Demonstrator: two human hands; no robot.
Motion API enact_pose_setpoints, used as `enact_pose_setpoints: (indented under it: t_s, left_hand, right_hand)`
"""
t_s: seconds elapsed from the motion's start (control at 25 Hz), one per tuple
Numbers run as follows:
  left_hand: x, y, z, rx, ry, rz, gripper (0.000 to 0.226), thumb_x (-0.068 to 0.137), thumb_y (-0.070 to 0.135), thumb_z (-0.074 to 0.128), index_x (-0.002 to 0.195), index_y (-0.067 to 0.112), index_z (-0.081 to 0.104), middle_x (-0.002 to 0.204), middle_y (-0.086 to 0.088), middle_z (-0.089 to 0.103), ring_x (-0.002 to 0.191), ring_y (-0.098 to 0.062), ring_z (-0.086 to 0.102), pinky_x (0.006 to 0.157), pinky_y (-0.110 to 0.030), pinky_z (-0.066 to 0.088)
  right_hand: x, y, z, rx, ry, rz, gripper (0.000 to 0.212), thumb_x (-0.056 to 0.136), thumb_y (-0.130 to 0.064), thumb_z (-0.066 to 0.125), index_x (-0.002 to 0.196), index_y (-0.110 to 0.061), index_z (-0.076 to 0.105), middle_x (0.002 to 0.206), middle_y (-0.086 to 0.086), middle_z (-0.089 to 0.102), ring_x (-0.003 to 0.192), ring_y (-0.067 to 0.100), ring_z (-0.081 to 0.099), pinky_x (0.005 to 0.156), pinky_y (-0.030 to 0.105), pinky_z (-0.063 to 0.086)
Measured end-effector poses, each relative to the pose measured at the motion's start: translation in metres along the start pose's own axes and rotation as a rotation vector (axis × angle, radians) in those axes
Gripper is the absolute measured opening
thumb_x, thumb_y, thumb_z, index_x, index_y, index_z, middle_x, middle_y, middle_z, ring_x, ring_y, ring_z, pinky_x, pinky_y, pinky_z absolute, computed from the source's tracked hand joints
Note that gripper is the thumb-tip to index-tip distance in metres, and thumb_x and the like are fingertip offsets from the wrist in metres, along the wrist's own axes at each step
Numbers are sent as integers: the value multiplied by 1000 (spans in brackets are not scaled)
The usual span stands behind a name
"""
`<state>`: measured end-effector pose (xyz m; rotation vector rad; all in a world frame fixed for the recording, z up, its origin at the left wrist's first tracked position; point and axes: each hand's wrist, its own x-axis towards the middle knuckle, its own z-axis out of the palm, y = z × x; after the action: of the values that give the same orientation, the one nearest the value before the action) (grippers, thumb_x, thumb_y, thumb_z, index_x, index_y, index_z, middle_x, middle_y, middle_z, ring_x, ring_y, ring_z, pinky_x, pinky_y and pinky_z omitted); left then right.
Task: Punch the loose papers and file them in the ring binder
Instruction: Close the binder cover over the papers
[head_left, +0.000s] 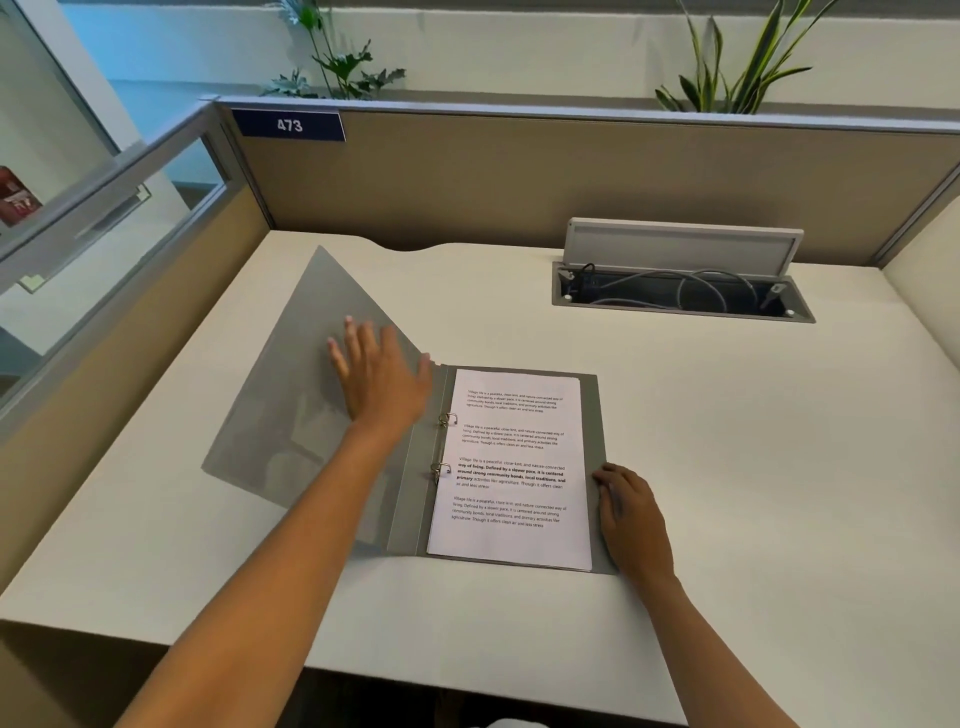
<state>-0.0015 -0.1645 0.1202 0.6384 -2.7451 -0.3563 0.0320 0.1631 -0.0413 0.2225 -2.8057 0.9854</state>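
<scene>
One head-worn camera is looking forward and steeply down from above the near edge of the desk (727, 467), taking in the binder (291, 395) up close and reaching as far as the partition (519, 176).

Grey ring binder (291, 395); white papers (511, 467), black print; cream desk (727, 441).

I'm in an office cubicle: tan partition (571, 171) w/ no. plate "473" (289, 125), desk (727, 441) w/ cable tray (680, 293).
</scene>
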Motion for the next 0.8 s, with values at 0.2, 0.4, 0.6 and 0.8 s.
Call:
enact_pose_setpoints:
  t_s: [0.2, 0.4, 0.6, 0.8]
  left_hand:
    - [20, -10, -38, 130, 79, -242, 74, 87, 52, 59, 144, 8, 41, 161, -22, 23, 152, -40, 2, 119, -62, -5]
    - [28, -6, -67, -8, 47, -355, 85, 85, 48, 65, 150, 9, 26, 161, -23, 16, 146, -44, 20, 116, -60, 17]
    - [31, 15, -98, -58, 102, -253, 85, 87, 51, 64, 151, 14, 22, 159, -20, 21, 141, -40, 29, 112, -54, 28]
    - [36, 7, -100, 33, -142, -350, 91, 88, 56, 60, 154, 11, 17, 158, -24, 22, 144, -45, 22, 115, -66, 19]
  right_hand:
    - [0, -1, 0, 67, 38, 33, 24, 94, -8, 58, 115, -13, 70, 124, 1, 66, 117, 18, 59, 102, 28, 46]
    - [0, 0, 1, 105, 43, 45, 24, 92, -8, 61, 113, -16, 70, 122, -1, 67, 116, 17, 60, 101, 29, 47]
    - [0, 0, -1, 166, 60, 51, 24, 88, -5, 65, 109, -15, 72, 120, 0, 69, 114, 17, 62, 100, 29, 46]
    - [0, 1, -1, 182, 59, 57, 24, 88, -5, 67, 109, -16, 73, 120, 0, 69, 113, 17, 62, 101, 31, 48]
